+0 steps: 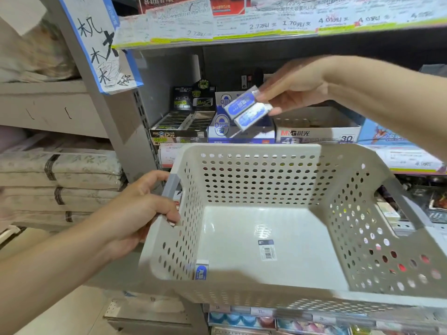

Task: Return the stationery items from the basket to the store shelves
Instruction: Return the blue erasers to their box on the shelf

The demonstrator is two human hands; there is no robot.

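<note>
The basket (266,213) is gripped at its left handle by the left hand (142,211), fingers curled over the rim, and is held level in front of the shelves. Only one eraser (201,270) is seen inside, stood against the near left wall; the floor otherwise carries just a barcode sticker (267,250), so the task is judged nearly done. Higher and to the right, two blue-sleeved erasers (246,108) are pinched by the fingertips of the right hand (297,85) above the blue eraser box (239,134) on the middle shelf. Open room is limited: the shelf edge with price tags (266,27) hangs close overhead, and the white box (316,131) sits just right of the target.
</note>
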